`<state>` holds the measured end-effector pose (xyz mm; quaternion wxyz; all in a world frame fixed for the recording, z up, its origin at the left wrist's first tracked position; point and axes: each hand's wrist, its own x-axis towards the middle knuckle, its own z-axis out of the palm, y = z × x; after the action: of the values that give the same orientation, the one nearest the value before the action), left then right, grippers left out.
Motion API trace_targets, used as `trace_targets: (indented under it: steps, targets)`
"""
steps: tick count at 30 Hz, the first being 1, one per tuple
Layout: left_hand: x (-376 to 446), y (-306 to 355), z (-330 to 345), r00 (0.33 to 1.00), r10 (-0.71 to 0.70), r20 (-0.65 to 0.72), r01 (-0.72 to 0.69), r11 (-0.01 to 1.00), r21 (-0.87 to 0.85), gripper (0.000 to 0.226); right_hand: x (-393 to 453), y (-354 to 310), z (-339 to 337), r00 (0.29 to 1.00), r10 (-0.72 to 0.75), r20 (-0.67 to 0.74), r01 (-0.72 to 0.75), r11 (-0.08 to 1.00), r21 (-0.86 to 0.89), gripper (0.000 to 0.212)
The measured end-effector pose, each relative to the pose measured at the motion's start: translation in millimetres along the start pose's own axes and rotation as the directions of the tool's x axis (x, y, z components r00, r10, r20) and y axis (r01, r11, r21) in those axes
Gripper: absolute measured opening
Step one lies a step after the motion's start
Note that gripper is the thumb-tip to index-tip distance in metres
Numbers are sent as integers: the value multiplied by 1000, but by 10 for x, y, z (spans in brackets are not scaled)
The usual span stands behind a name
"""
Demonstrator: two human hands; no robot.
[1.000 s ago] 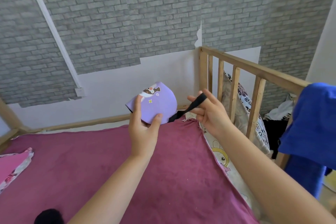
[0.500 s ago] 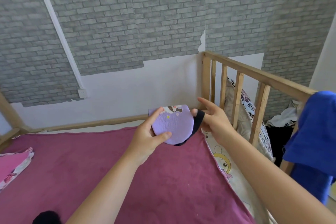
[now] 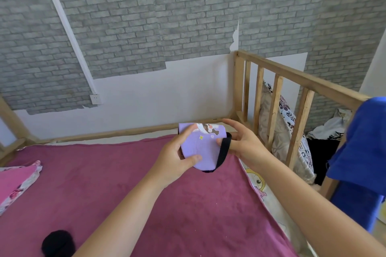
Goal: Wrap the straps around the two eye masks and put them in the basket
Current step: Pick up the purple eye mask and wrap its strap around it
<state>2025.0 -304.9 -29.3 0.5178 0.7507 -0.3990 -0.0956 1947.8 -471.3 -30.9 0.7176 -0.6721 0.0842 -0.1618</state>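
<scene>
A folded purple eye mask (image 3: 201,145) with a cartoon print hangs in the air above the far right part of the bed. My left hand (image 3: 174,157) pinches it from the left, thumb on its front. Its black strap (image 3: 224,153) runs down the mask's right edge and under its bottom. My right hand (image 3: 243,146) holds that strap at the mask's right side, fingers spread. A black rolled object (image 3: 58,243) lies on the blanket at the lower left; I cannot tell what it is. No basket is in view.
A magenta blanket (image 3: 146,194) covers the bed. A pink floral pillow (image 3: 17,182) lies at the left edge. A wooden slatted rail (image 3: 296,98) borders the right side, with patterned pillows (image 3: 292,142) behind it. Blue cloth (image 3: 363,148) hangs over the rail at the right.
Both hands came lower and closer together. The strap, held out to the right a second ago, now lies along the mask's right edge and under its bottom.
</scene>
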Motion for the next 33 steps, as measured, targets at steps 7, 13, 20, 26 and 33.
trace_targets:
  steps: [7,13,20,26,33]
  targets:
    - [15,0,1,990,-39,134,53,994,-100,62,29,27,-47,994,-78,-82,85,993,80,47]
    - [56,5,-26,986,-36,165,33,999,19,68,38,34,-66,996,-52,-72,56,997,56,43]
    - [58,66,-26,977,-65,203,24,980,198,70,24,63,-82,997,-30,-78,33,999,41,30]
    - [3,121,85,983,-8,182,-37,969,244,67,47,28,-98,984,95,-153,-102,994,-36,19]
    - [7,-37,178,992,-77,-104,77,997,-10,71,-11,109,-157,997,-67,-39,66,997,-39,23]
